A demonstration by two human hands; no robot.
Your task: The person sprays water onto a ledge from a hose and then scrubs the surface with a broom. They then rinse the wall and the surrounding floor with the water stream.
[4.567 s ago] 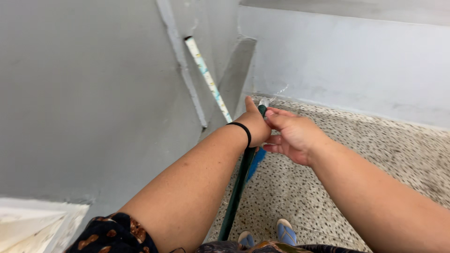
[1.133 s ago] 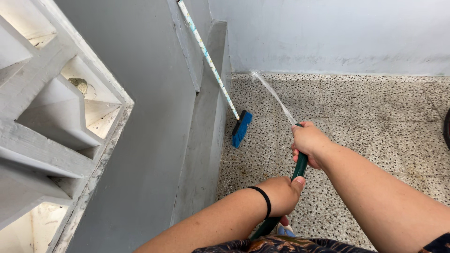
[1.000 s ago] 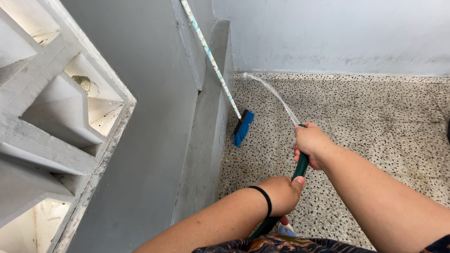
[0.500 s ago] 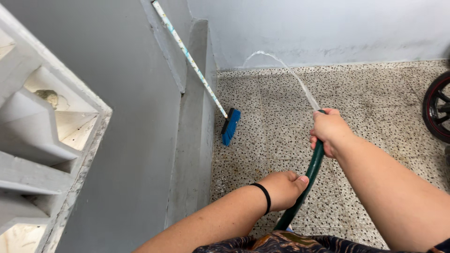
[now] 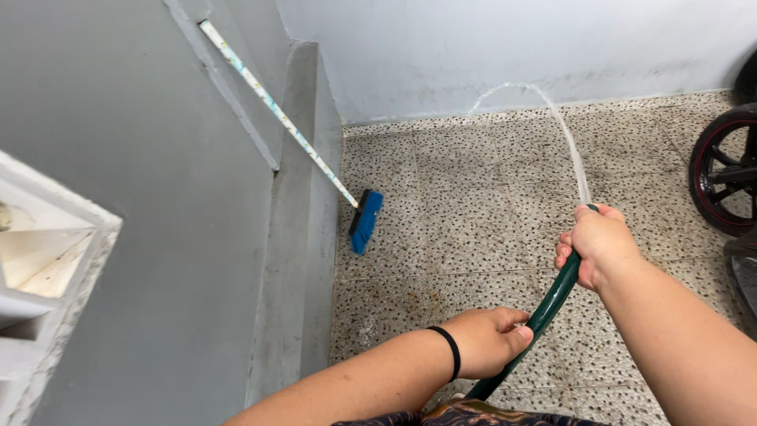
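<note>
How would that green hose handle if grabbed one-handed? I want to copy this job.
The green hose bends between the left hand and right hand, so it is probably floppy. Water jets from its end, so it may be slippery and could whip about.

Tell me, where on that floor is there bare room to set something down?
The speckled terrazzo floor lies bare between the blue brush head and the water stream, back to the pale wall. It is crowded by the black wheel at right.

Grey walls (image 5: 142,118) meet a speckled terrazzo floor (image 5: 473,229), seemingly wet, in flat daylight.
</note>
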